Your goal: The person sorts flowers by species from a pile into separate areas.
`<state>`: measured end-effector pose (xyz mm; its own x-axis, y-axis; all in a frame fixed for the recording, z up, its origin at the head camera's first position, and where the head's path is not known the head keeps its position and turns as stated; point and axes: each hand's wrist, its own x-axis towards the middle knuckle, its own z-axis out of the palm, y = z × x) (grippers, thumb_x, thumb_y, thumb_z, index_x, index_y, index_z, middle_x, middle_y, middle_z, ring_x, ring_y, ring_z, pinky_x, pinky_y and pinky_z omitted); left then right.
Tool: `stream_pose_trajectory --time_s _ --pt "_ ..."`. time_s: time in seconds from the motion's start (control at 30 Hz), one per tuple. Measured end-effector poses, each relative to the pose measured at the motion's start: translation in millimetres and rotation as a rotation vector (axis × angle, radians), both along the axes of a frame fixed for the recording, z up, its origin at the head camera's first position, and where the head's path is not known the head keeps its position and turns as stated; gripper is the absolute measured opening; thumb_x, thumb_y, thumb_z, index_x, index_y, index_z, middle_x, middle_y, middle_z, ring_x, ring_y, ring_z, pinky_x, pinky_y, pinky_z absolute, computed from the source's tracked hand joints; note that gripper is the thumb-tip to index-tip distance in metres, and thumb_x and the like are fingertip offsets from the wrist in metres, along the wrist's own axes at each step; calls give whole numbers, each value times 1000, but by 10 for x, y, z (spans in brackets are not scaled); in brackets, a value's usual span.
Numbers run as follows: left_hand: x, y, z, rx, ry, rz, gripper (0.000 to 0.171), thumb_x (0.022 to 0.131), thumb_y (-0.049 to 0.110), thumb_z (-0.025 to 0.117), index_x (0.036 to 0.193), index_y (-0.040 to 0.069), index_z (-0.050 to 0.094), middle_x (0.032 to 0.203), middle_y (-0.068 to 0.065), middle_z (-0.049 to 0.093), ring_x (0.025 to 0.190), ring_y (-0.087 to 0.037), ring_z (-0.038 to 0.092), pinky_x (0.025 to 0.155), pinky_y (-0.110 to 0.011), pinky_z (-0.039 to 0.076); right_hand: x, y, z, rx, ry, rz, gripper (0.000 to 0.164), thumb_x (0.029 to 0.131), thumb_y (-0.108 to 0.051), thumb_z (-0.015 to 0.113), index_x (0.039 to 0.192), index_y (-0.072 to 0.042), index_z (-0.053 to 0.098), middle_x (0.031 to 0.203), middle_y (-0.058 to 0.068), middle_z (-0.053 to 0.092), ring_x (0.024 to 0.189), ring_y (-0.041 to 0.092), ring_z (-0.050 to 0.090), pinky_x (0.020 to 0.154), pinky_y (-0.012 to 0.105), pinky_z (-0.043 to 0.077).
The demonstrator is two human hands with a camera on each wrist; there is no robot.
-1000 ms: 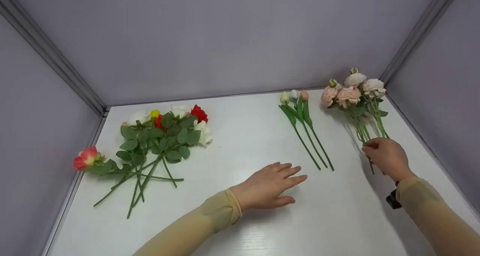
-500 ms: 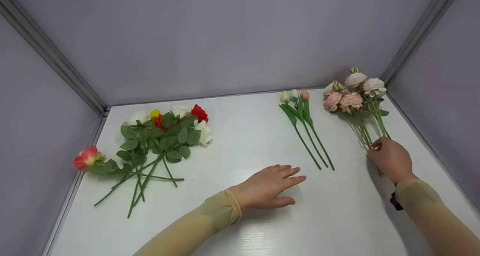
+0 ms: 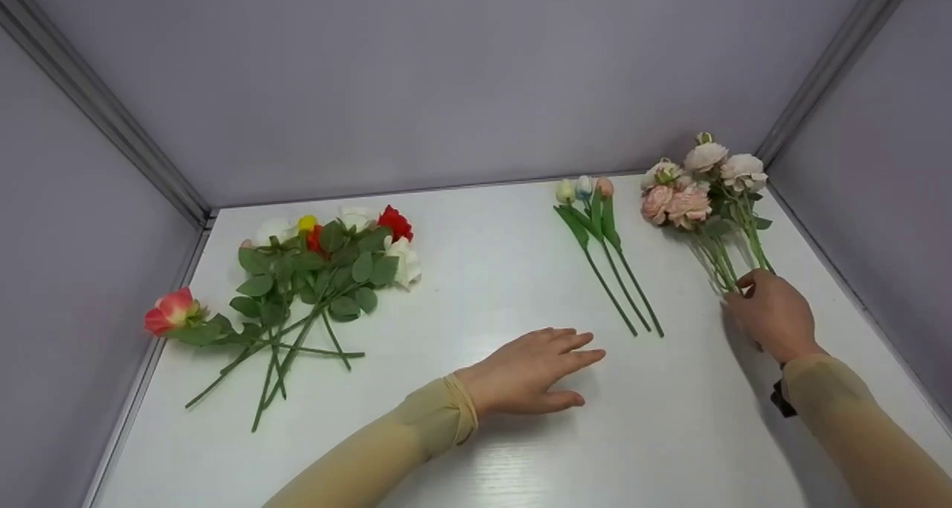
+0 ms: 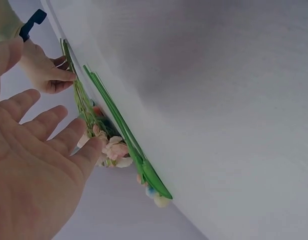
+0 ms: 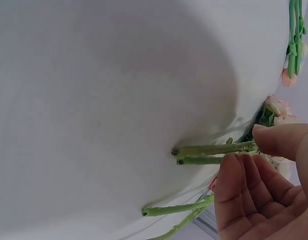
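left fingers (image 3: 584, 360): spread wide over table (image 3: 476, 270) | right fingers (image 5: 231, 192): pinching flower stems (image 5: 209, 150)

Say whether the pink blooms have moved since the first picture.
Yes, slightly: in the head view, the pink blooms now sit lower, toward the person, judged against the unmoved tulips.

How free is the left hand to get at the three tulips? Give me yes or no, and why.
Likely yes: the left hand holds nothing, the tulips lie close ahead of it, and only bare tabletop shows between them.
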<state>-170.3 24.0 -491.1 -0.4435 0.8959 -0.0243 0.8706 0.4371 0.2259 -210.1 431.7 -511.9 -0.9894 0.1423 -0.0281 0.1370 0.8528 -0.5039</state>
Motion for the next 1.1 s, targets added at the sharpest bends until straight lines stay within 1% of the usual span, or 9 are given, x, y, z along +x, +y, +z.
stream_pose_trajectory --time_s 0.17,0.27,0.4,0.53,0.67,0.77,0.87,0.97,1.1 --pt "5 0 -5 3 -17 1 66 106 49 52 162 22 31 165 -6 31 152 -23 28 124 -33 18 0 -16 7 0 32 11 45 100 -31 63 122 9 58 101 23 65 66 23 61 61 39 48" --pt "2 5 -14 3 -15 1 66 106 49 52 162 22 31 166 -6 31 152 -23 27 124 -34 18 -1 -22 8 5 66 16 49 100 -33 63 123 10 58 102 24 64 70 28 62 61 43 49" --pt "-16 -9 -26 -4 0 18 66 106 49 52 162 22 31 166 -5 29 152 -23 26 125 -35 17 -8 -59 7 30 143 19 52 102 -35 62 126 11 58 107 28 61 87 40 61 68 53 50" --pt "-63 -75 -55 4 22 73 66 105 47 54 162 21 32 165 -6 31 152 -24 27 125 -37 17 -31 -180 2 70 259 40 49 102 -29 63 128 12 59 117 34 57 106 53 52 82 66 45" --pt "-141 -189 -109 40 38 145 65 105 44 56 161 20 34 164 -7 34 151 -26 29 125 -41 18 -66 -417 7 104 350 89 44 100 -24 66 128 10 60 123 35 56 116 57 47 95 69 38" --pt "-203 -290 -140 73 44 212 62 105 42 57 160 19 37 163 -7 36 150 -27 31 124 -43 20 -84 -636 13 103 395 148 42 99 -23 68 129 7 61 126 32 57 120 54 46 99 68 36" --pt "-259 -421 -148 104 55 296 59 105 40 58 158 19 42 161 -6 39 149 -27 32 124 -45 20 -104 -873 12 95 426 218 42 99 -23 69 130 4 61 128 29 58 123 51 47 101 65 36" --pt "-322 -615 -150 139 79 392 55 105 37 59 155 18 47 159 -6 43 149 -27 34 124 -47 20 -123 -1133 10 96 447 301 44 99 -25 70 132 1 60 132 25 58 126 47 47 104 62 37" --pt "-420 -978 -145 203 126 546 47 104 32 61 148 16 55 151 -7 52 144 -28 41 123 -48 23 -118 -1542 13 117 450 421 51 97 -29 73 137 -2 58 138 22 56 133 43 45 109 61 35"
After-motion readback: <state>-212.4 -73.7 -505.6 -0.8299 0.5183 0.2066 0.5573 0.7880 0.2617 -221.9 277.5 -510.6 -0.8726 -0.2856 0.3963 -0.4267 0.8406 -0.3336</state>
